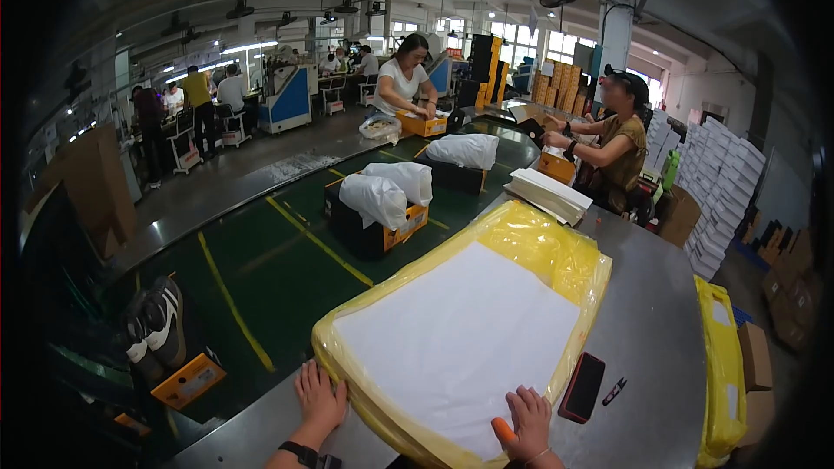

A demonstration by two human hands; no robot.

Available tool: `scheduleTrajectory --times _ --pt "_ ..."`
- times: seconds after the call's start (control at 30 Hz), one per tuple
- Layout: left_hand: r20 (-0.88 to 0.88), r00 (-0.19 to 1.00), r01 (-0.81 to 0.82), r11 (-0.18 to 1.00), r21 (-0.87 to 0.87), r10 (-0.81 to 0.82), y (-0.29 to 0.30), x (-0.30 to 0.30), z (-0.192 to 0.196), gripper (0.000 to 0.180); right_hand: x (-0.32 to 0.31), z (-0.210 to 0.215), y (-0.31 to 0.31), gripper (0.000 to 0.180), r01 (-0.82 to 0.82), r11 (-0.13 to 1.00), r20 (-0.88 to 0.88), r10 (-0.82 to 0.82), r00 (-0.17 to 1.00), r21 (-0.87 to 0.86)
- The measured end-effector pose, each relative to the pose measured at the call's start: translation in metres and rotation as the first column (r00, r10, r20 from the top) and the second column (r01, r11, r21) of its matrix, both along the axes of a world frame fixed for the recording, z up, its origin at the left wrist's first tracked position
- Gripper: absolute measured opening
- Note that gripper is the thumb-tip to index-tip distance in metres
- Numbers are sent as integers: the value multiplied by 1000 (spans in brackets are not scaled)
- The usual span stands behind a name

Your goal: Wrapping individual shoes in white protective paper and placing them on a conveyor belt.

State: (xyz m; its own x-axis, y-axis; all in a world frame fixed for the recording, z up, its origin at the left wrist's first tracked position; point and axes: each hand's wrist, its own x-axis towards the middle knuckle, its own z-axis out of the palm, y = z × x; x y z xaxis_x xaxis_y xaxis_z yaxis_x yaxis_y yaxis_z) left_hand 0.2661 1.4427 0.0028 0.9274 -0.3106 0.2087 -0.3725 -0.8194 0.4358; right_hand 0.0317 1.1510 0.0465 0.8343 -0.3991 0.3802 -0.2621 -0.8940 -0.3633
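Note:
A stack of white paper sheets lies in front of me inside an opened yellow plastic wrapper. My left hand rests at the wrapper's near left edge, fingers apart, holding nothing. On the near right part of the top sheet lies my right hand, open, its fingers a little bent and an orange cover on the thumb. Just right of the stack, a dark phone with a red edge and a small black thread snipper lie on the metal table.
Left of me runs a green conveyor belt with yellow lines. It carries shoes by an orange box, and white-wrapped bundles on boxes. Two co-workers handle boxes beyond. White papers lie behind the stack.

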Motion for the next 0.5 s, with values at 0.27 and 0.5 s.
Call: scheduleTrajectory --times 0.27,0.5 --pt "35 999 -11 1000 -10 12 6 0 -5 59 1 3 6 56 -18 1000 82 19 996 -14" --pt "30 999 -13 1000 3 13 11 -2 -5 60 -1 4 12 55 -17 1000 81 18 997 -10"
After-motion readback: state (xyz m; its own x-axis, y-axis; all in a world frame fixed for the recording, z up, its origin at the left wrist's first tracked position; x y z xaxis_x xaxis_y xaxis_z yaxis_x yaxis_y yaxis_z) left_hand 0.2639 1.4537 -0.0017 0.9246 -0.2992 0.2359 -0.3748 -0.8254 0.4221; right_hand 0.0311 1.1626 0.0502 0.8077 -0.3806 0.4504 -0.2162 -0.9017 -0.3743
